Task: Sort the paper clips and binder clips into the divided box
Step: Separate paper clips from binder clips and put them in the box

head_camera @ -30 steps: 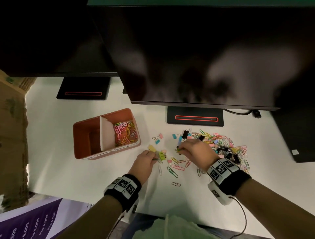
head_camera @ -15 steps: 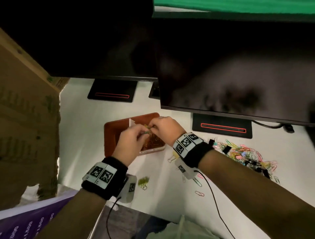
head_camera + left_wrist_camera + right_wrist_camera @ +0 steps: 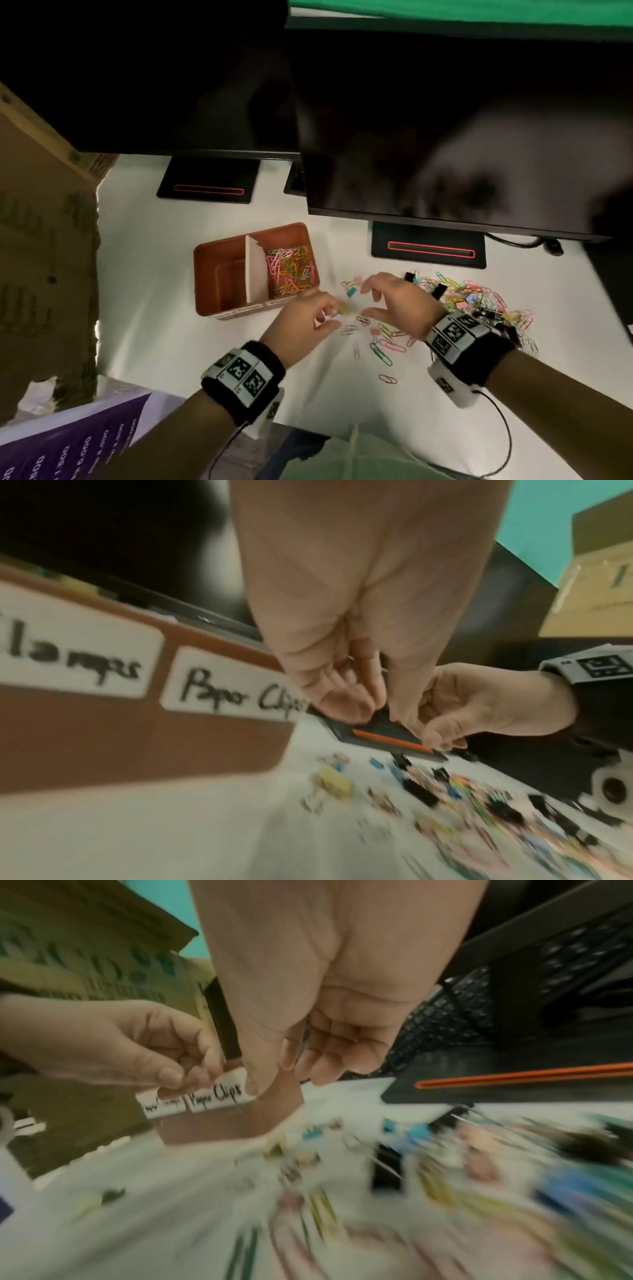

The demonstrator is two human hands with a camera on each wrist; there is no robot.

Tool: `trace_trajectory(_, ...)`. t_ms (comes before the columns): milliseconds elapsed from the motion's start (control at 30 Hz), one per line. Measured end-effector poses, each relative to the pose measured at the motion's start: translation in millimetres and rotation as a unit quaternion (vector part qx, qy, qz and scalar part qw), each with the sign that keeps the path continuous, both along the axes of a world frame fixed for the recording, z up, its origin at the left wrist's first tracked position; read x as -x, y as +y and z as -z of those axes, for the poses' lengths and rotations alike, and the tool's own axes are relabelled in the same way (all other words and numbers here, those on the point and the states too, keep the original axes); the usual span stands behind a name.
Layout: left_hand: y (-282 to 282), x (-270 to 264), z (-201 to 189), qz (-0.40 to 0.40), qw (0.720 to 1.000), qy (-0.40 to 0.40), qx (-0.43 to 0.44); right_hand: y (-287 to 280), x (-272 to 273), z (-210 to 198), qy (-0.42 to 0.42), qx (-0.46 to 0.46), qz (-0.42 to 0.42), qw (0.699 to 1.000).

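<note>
Both hands hover above the loose clips, just right of the divided box.

The divided box [image 3: 255, 310] sits on the white desk [image 3: 144, 308] — its right compartment holds coloured paper clips [image 3: 289, 270], and nothing shows in its left one. A label on the box's near wall reads "Paper Clips" [image 3: 236, 693]. The left hand [image 3: 301, 329] has its fingers curled; whether it holds anything I cannot tell. The right hand [image 3: 397, 305] is loosely curled, thumb and fingers apart, holding nothing. A yellow binder clip [image 3: 346, 309] lies between the hands, a blue binder clip [image 3: 351, 292] just beyond it. The main pile of clips [image 3: 479, 301] lies right of the hands — near a monitor stand [image 3: 428, 245].
</note>
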State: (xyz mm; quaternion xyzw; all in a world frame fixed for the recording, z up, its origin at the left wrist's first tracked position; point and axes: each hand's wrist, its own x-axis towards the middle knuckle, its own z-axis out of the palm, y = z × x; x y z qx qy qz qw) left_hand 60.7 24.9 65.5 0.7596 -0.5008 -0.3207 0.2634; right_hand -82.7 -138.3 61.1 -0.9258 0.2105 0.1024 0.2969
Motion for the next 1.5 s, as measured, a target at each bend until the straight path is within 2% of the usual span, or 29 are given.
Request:
trace_trajectory(100, -6.2, 23.7, 29.7, 0.03, 0.995, -0.012, -0.098, 0.6, 48.6, 15.8, 0.097, -0.016, -0.002, 0.995)
trace_trajectory(200, -12.9, 37.7, 48.5, 0.029, 0.992, -0.04, -0.119, 3.3, 81.6, 32.4, 0.117, -0.001, 0.008, 0.993)
trace_trajectory(333, -19.9, 42.1, 64.7, 0.034, 0.988, -0.079, -0.131, 2.2, 97.6, 46.4, 0.105, 0.008, 0.041, 0.994)
trace_trajectory(633, -28.6, 41.8, 72.9, 0.024, 0.989, -0.084, -0.119, 0.2, 74.3, 52.7, 0.069, -0.017, 0.05, 0.996)
trace_trajectory(833, -31.3, 43.7, 75.4, 0.056, 0.983, -0.118, -0.127, -5.5, 59.7, 51.7, 0.104, -0.025, 0.016, 0.994)
trace_trajectory(967, -31.5, 42.9, 74.7, 0.06, 0.985, -0.108, -0.124, -9.5, 57.9, 51.4, 0.117, -0.04, 0.015, 0.992)
trace_trajectory(1100, -30.6, 44.3, 76.5, 0.013, 0.994, -0.065, -0.084, -10.7, 59.5, 51.6, 0.126, -0.047, 0.008, 0.991)
trace_trajectory(1233, -35.8, 48.2, 77.9, -0.031, 0.997, -0.042, -0.063, -8.2, 54.9, 48.9, 0.09, -0.052, 0.01, 0.995)
trace_trajectory(1500, -54.0, 48.0, 78.3, 0.011, 0.995, -0.079, -0.06, -1.2, 36.6, 56.5, 0.127, -0.032, 0.021, 0.991)
